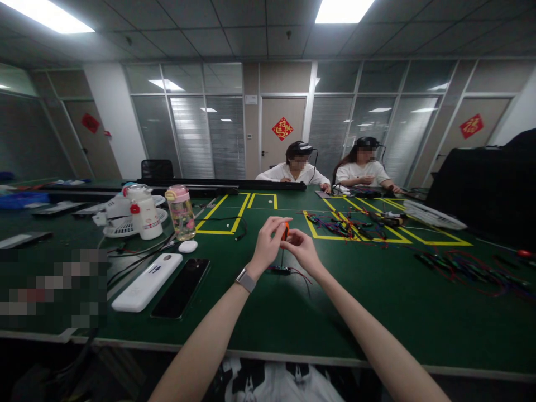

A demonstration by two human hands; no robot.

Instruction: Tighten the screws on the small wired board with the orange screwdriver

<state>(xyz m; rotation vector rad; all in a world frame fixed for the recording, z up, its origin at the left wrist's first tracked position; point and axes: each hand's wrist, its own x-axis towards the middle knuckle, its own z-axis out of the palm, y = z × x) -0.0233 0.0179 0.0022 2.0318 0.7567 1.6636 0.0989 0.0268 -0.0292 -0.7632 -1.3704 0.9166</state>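
Observation:
Both my hands meet above the green table [293, 312]. My left hand [268, 243], with a watch on its wrist, pinches the top of an orange-handled screwdriver [285, 230]. My right hand [302, 249] closes on the same handle from the right. The thin shaft points straight down onto a small black part with red and black wires [281, 270] lying on the table.
A black phone [181, 287], a white power bank [146, 282], a pink-lidded bottle [181, 212] and a white fan [134, 215] are on the left. Piles of wired parts [347, 226] lie in yellow-taped boxes and at the right. Two people sit at the far side.

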